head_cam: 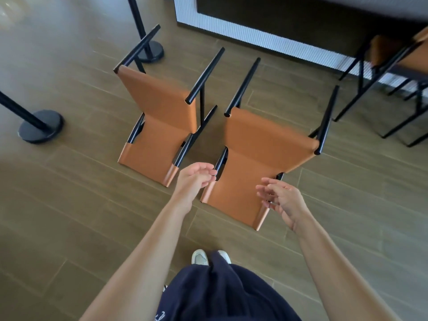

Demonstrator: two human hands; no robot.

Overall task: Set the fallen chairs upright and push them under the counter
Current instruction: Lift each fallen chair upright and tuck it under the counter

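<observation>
Both hands are hovering low, fingers loosely spread, gripping nothing: the left hand (196,177) just beside the black frame rail of the nearer tan chair (254,144), the right hand (283,200) over its opposite edge. That chair is lying tipped over on the floor, a second chair (157,107) lying alongside, both short of the counter (254,26).

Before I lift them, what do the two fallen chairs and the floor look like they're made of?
Left chair and right chair: smooth tan leather or leatherette, folding like a sling; slim black legs, likely matte painted metal. Floor: grey-brown wood-look planks, possibly tile, with seams.
</observation>
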